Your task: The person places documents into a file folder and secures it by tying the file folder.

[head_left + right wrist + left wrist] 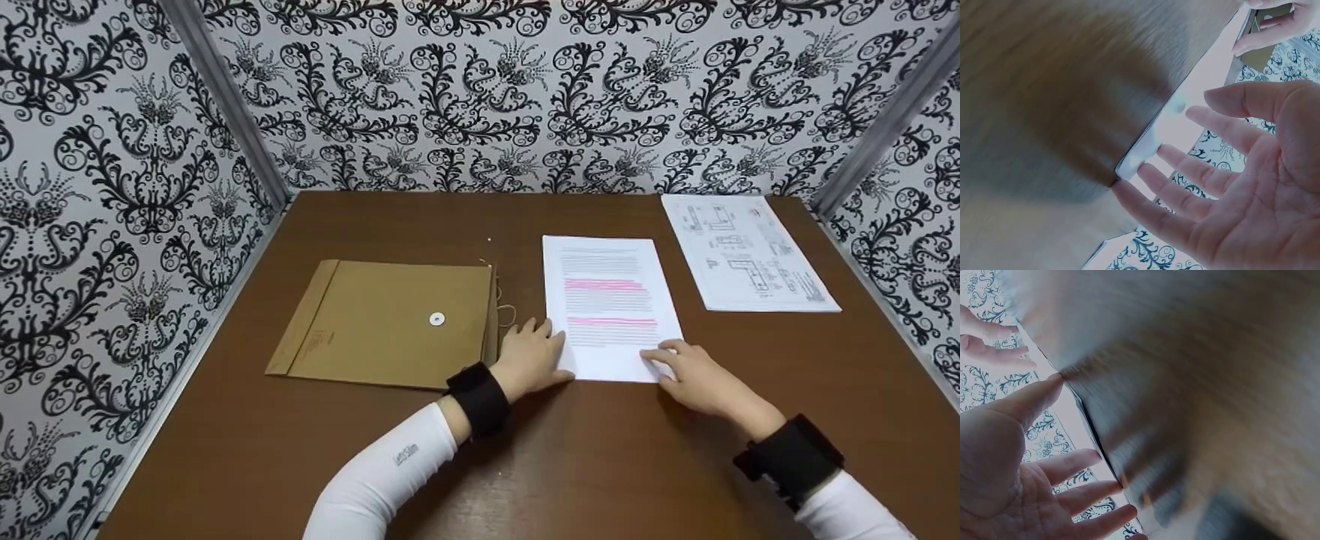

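Note:
A stack of white printed sheets [607,307], some lines marked in pink, lies on the brown table. My left hand [529,356] touches its lower left edge with fingers spread and the thumb at the bottom edge. At the lower right corner is my right hand [694,375], its fingertips on the paper. In the left wrist view, the left hand's fingers [1086,498] lie straight along the edge of the sheets. The right wrist view shows the right hand's fingers [1202,174] extended, tips at the paper's edge.
Left of the sheets lies a brown cardboard document envelope [390,322] with a white round button [436,319] and a loose string [507,315] at its right side. Sheets with technical drawings [750,255] lie at the back right. Patterned walls [480,97] border the table [592,457].

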A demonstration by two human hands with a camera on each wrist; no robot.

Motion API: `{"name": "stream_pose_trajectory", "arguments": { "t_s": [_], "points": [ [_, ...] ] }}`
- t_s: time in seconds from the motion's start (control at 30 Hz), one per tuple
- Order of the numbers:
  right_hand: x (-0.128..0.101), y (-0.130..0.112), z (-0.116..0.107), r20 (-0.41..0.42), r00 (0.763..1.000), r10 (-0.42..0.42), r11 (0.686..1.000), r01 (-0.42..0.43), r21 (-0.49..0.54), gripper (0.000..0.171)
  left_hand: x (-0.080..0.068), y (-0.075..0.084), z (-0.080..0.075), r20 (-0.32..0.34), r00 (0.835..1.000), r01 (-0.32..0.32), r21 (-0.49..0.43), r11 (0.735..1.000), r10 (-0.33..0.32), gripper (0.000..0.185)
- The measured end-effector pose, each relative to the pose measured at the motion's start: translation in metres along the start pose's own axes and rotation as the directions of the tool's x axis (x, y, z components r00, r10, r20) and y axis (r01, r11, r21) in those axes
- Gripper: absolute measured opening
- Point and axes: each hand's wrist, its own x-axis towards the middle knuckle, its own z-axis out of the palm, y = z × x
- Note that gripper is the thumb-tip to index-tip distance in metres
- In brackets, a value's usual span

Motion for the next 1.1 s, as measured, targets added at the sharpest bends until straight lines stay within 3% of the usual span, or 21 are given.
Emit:
{"name": "stream_pose_trajectory", "arguments": {
  "t_s": [0.33,0.67,1.1],
  "points": [
    [0.008,0.015,-0.005,-0.071,0.994,0.081,0.986,-0.069,0.149,0.051,-0.005,-0.001,0.005,-0.039,0.999,-0.015,0.045,0.999,0.017,0.072],
    [0.017,0.029,-0.014,-0.051,0.976,0.212,0.937,-0.188,0.294,0.057,-0.017,0.000,0.006,-0.056,0.998,-0.032,0.045,0.998,0.034,0.072],
    [0.025,0.036,-0.016,-0.011,0.966,0.260,0.868,-0.228,0.441,0.058,-0.030,0.005,0.008,-0.056,0.998,-0.022,0.070,0.997,0.026,0.073]
  ]
}}
